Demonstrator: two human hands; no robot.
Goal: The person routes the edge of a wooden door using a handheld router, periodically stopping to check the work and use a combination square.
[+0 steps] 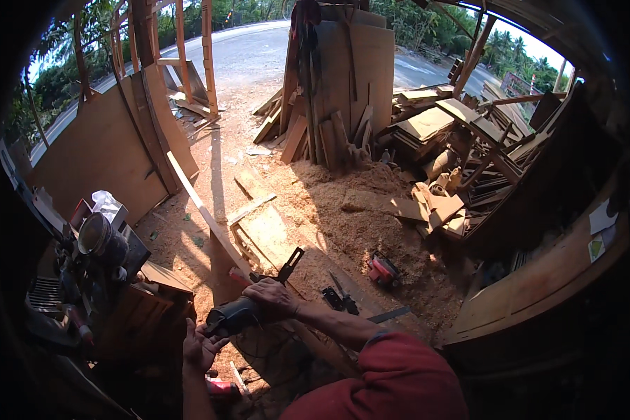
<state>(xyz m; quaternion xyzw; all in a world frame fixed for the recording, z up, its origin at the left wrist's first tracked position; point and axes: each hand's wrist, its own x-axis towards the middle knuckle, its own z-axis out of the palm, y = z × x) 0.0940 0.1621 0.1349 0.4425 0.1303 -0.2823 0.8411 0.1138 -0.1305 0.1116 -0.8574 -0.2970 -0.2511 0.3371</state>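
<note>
Red sleeve (399, 381) cloth fills the bottom centre of the frame, nearest the camera, around my right arm. Just left of bottom centre is the dark power tool (234, 317), with a black slotted bracket (291, 264) beyond it. My right hand (273, 299) is wrapped over the tool's far end, gripping it. My left hand (201, 344) touches its near end; I cannot tell whether those fingers close on it. Up and left runs a long wooden strip (201, 208). Right of centre, a red tool (382, 269) sits in sawdust (427, 269).
</note>
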